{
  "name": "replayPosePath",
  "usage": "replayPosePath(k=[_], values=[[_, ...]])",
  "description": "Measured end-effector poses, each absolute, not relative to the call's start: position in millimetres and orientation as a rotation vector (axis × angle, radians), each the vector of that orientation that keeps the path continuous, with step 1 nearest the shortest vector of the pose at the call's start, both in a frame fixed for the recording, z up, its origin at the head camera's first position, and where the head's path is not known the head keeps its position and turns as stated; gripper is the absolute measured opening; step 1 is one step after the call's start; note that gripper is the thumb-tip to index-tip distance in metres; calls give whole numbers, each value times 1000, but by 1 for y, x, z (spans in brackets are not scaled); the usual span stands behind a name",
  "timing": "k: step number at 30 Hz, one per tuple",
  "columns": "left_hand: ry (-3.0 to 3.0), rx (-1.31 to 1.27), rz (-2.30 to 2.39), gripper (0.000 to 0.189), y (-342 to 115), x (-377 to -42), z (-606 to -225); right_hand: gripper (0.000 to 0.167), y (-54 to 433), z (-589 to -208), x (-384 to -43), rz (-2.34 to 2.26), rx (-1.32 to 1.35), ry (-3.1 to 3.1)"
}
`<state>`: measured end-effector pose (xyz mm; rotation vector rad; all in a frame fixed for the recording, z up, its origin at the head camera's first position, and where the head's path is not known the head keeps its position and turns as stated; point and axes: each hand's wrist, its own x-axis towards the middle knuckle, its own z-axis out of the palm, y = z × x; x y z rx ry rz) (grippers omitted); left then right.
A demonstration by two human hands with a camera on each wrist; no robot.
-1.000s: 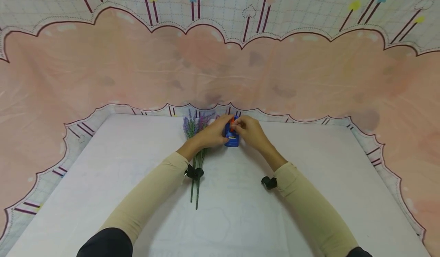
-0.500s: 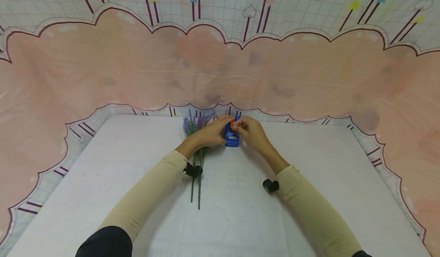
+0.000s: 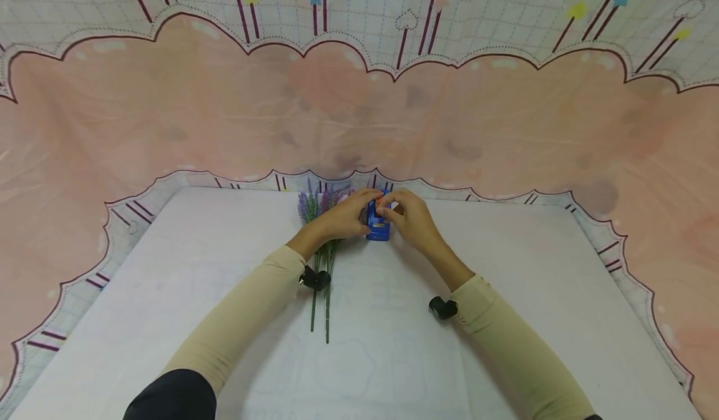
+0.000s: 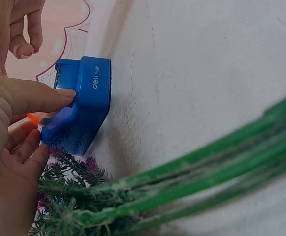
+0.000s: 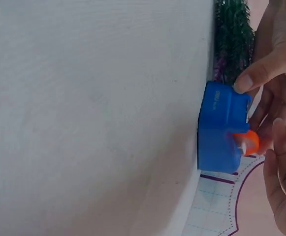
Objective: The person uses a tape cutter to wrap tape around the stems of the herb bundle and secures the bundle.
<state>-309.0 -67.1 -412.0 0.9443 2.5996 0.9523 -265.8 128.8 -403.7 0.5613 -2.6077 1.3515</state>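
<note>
A blue tape dispenser (image 3: 379,228) with an orange hub (image 5: 251,141) stands at the table's far edge. My left hand (image 4: 15,118) holds it from the left, its thumb on the blue body and several fingers by the orange hub. Close by on the right, my right hand (image 3: 412,217) has its fingers bent, with thumb and index near each other beside the hub. In the right wrist view a small gap separates the right fingertips (image 5: 270,156) from the hub, and nothing shows between them. Whether clear tape is there cannot be seen.
Artificial lavender stems (image 3: 327,264) lie just left of the dispenser, partly under my left forearm. Their purple heads (image 3: 308,205) reach the back edge of the white table (image 3: 224,345). A patterned pink cloth (image 3: 253,114) hangs beyond.
My right hand has shifted slightly, and its fingers now cover more of the orange hub in the head view. The left hand and the dispenser stay nearly in place.
</note>
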Motion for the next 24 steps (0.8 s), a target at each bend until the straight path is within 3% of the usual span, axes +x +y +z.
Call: replayPosePath(k=[14, 24], values=[[2611, 895, 962, 91, -72, -309, -415, 11, 133, -407, -264, 1449, 550, -2550], [2407, 765, 1310, 78, -68, -312, -410, 46, 134, -406, -266, 1646, 533, -2494]])
